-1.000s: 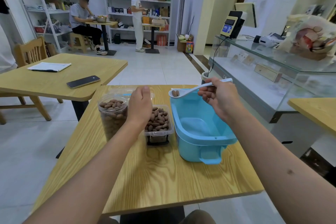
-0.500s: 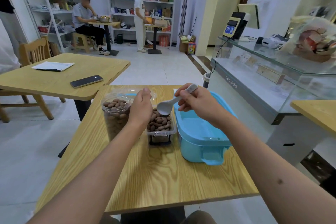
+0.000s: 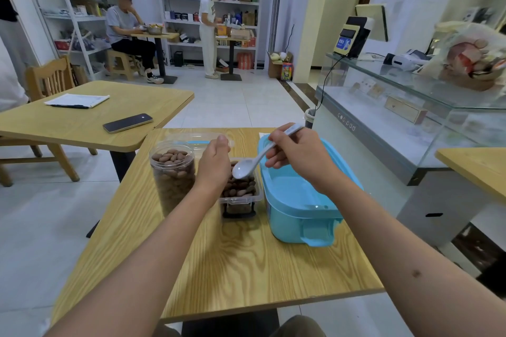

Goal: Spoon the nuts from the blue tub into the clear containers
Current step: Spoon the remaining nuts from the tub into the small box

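So the wooden bench holds everything, biggest item being the blue tub on the right. From what I can see of its inside it looks pretty much bare, no nuts showing, so my guess is the job is about done.

Left of it is the round clear jar, filled to the brim with nuts. Between jar and tub sits the small square clear container, also heaped with nuts, and that's where the latest load went.

What changed: a second ago the white spoon was up over the tub with a couple of nuts in it. Now it's tipped bowl-down over the square container and looks empty, so that scoop has been dumped.

Right hand has its fingers clamped round the spoon handle. Left hand is curled up against the square container's left side, apparently steadying it, though I can't tell if the fingers actually grip it.

Next is probably one last check of the tub.
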